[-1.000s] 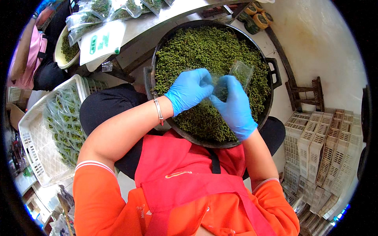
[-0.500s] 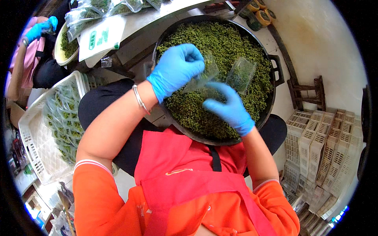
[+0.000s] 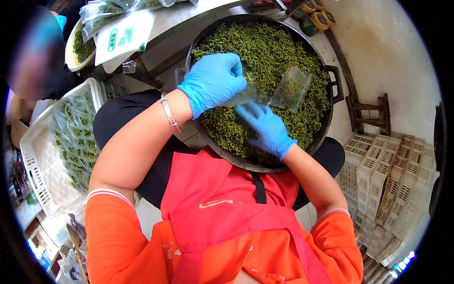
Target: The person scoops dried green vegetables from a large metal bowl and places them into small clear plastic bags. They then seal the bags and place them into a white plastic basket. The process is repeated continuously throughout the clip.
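While the left hand (image 3: 215, 80) pinches a clear bag (image 3: 247, 94) between thumb and curled fingers, this bag hangs over the heap of small green berries (image 3: 265, 47) in a wide pan, its shape partly hidden by the glove. That grip is together, clamped on the plastic. Just beside the bag, lower and to the right, the right hand (image 3: 269, 130) reaches over the berries with its grip apart, the thumb spread away from the fingers; those fingers are a little blurred, and whether they touch the bag cannot be told. Both hands wear blue gloves. A second clear bag (image 3: 292, 89) lies on the berries near the right hand.

Around the heap runs the dark rim of the round pan (image 3: 259, 167), which has a looped side handle (image 3: 336, 78). It sits over the person's dark-trousered legs, close against a red apron (image 3: 227, 184). To the left, a white basket (image 3: 42, 156) carries rows of filled bags (image 3: 78, 132). Beyond it, a bench (image 3: 175, 26) bears more bags of berries and a white packet (image 3: 125, 38) with green print. At the right stand a wooden stool (image 3: 371, 111) and stacked pale crates (image 3: 378, 180).
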Demonstrator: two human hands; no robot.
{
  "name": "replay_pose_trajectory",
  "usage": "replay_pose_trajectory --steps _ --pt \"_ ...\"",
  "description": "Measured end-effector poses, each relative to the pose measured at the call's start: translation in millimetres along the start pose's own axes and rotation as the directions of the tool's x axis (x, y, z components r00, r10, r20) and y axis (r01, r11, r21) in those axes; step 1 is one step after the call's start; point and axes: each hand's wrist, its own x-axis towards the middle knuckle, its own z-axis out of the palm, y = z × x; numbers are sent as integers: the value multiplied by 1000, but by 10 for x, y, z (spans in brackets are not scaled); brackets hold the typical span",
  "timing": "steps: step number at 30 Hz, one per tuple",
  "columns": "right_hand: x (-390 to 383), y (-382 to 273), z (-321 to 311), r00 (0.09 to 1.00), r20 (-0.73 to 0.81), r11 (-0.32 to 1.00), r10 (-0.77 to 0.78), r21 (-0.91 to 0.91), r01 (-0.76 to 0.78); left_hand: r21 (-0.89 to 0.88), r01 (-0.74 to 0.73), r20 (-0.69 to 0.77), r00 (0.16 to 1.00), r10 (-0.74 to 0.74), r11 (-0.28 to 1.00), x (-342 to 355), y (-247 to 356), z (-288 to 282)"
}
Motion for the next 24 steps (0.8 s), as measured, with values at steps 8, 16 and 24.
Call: replay_pose_trajectory --steps 8,16,24 --pt "118 -120 247 982 -32 885 185 441 -152 -51 66 127 990 -59 996 25 -191 282" --pt "-95 -42 -627 950 15 342 313 931 -127 -100 20 116 993 -9 995 -55 -215 449" --pt "12 -50 -766 897 -292 746 333 663 -61 -318 25 39 999 -13 948 -141 -96 484"
